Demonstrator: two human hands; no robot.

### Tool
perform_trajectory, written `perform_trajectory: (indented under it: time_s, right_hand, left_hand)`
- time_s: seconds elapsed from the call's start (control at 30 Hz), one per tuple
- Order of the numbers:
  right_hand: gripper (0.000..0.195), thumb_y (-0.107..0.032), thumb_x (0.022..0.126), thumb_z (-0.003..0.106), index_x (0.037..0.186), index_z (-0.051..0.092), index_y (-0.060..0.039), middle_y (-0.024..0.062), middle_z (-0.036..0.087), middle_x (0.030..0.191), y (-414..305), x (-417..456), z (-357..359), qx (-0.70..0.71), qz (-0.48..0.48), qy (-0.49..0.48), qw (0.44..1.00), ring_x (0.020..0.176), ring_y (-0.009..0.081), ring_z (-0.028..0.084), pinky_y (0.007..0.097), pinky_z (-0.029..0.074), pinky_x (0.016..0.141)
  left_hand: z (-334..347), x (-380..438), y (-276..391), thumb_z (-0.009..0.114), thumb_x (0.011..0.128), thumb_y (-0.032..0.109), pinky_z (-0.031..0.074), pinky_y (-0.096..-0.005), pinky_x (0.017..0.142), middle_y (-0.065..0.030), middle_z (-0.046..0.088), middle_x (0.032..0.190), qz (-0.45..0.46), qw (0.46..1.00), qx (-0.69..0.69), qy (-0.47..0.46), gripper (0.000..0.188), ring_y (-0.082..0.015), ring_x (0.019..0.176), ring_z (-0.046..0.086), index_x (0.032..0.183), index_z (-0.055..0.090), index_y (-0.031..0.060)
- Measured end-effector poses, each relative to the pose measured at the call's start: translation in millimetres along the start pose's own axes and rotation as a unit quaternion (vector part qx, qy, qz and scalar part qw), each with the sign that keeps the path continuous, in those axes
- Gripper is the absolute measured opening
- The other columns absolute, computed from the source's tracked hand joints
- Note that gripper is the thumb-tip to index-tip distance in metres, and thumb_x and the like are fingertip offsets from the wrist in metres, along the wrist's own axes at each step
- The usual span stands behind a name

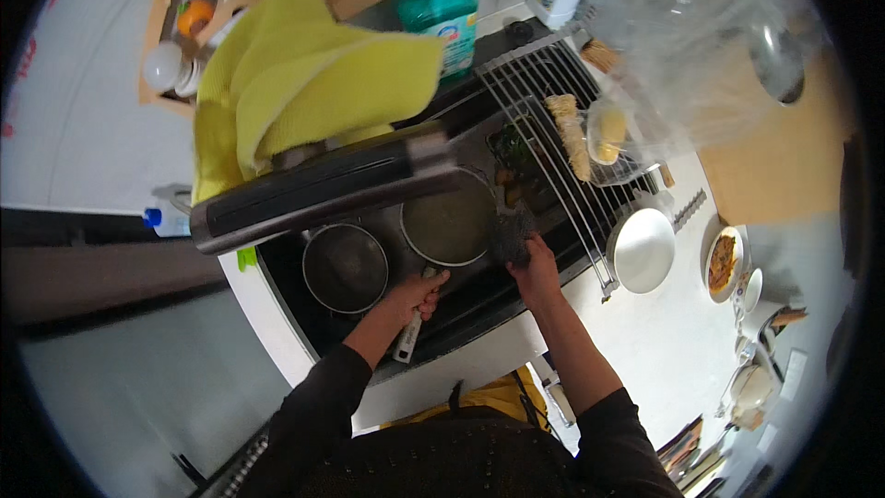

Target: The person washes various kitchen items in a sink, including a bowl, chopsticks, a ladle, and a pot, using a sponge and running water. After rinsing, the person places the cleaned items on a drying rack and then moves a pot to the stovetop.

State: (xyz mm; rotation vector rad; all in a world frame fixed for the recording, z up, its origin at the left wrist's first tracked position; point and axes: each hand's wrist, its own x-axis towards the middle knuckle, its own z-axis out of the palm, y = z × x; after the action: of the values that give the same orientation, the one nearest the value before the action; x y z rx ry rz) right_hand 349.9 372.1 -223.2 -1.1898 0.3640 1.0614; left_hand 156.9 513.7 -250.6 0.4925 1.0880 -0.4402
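Low in a dark sink sits a round pan (449, 221) with a light rim. My left hand (415, 296) is closed around its pale handle (408, 341). In my right hand (536, 270) is a dark grey scouring pad (512, 234), at the right side of the pan's rim. Left of the pan stands a second round metal pot (346, 268). A dark, bar-shaped fixture (325, 187) passes above both vessels and hides part of them. Beyond the pan, food scraps (515, 183) lie under a wire rack.
The wire rack (553, 131) spans the sink's right side, bearing a loofah-like brush (570, 135) and a yellow sponge (611, 135). A yellow-green cloth (311, 76) hangs over the fixture. Behind stands a green bottle (442, 14). A white bowl (644, 250) and a food dish (723, 263) are at right.
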Motion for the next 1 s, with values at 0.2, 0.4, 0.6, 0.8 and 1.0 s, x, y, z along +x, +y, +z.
perform_trajectory:
  time_s: [0.2, 0.4, 0.6, 0.8, 1.0]
  right_hand:
    - [0.027, -0.017, 0.091, 0.045, 0.117, 0.052, -0.0129, 0.0026, 0.058, 0.109, 3.6, -17.3, -4.8, 0.005, 0.011, -0.001, 1.000, 0.097, 0.0163, 0.053, 0.0365, 0.042, 0.081]
    - [0.027, -0.020, 0.091, 0.048, 0.116, 0.053, -0.0110, 0.0022, 0.057, 0.109, -1.8, -36.5, -13.7, 0.094, 0.060, -0.016, 0.994, 0.093, 0.0171, 0.054, 0.0335, 0.044, 0.077]
    - [0.033, -0.023, 0.088, 0.056, 0.118, 0.054, -0.0111, 0.0018, 0.060, 0.102, -3.5, -37.4, -34.9, 0.198, 0.086, -0.135, 0.967, 0.089, 0.0161, 0.055, 0.0303, 0.045, 0.073]
    - [0.033, -0.014, 0.079, 0.067, 0.110, 0.059, -0.0077, 0.0034, 0.061, 0.099, 3.8, -39.5, -26.7, 0.035, 0.016, -0.123, 0.992, 0.092, 0.0144, 0.056, 0.0303, 0.046, 0.078]
    - [0.036, -0.005, 0.071, 0.065, 0.106, 0.059, -0.0030, 0.0102, 0.060, 0.100, -13.3, -37.3, -11.2, -0.426, -0.331, 0.034, 0.842, 0.093, 0.0268, 0.058, 0.0346, 0.047, 0.080]
  left_hand:
    - [17.8, -22.0, 6.9, 0.070, 0.084, 0.033, 0.028, -0.0273, 0.040, 0.0029, 0.038, 0.055, 0.025, 0.997, -0.011, 0.071, 0.038, -0.0086, 0.042, 0.033, 0.074, 0.039, 0.0142]
    - [20.9, -24.3, 12.2, 0.069, 0.086, 0.029, 0.029, -0.0309, 0.040, 0.0004, 0.039, 0.057, 0.030, 0.993, 0.049, 0.103, 0.036, -0.0107, 0.044, 0.034, 0.075, 0.038, 0.0130]
    - [20.0, -23.3, 15.8, 0.066, 0.088, 0.027, 0.028, -0.0376, 0.039, -0.0049, 0.039, 0.059, 0.113, 0.949, 0.194, 0.222, 0.030, -0.0150, 0.043, 0.034, 0.084, 0.048, 0.0039]
    - [-4.6, -24.4, -6.9, 0.064, 0.087, 0.032, 0.049, -0.0445, 0.056, -0.0187, 0.062, 0.072, 0.351, 0.590, 0.619, 0.381, 0.033, -0.0313, 0.061, 0.063, 0.093, 0.056, 0.0009]
    - [23.5, -81.3, -0.9, 0.064, 0.083, 0.035, 0.052, -0.0455, 0.066, -0.0153, 0.066, 0.078, 0.271, 0.500, 0.650, 0.504, 0.032, -0.0332, 0.073, 0.067, 0.093, 0.054, 0.0061]
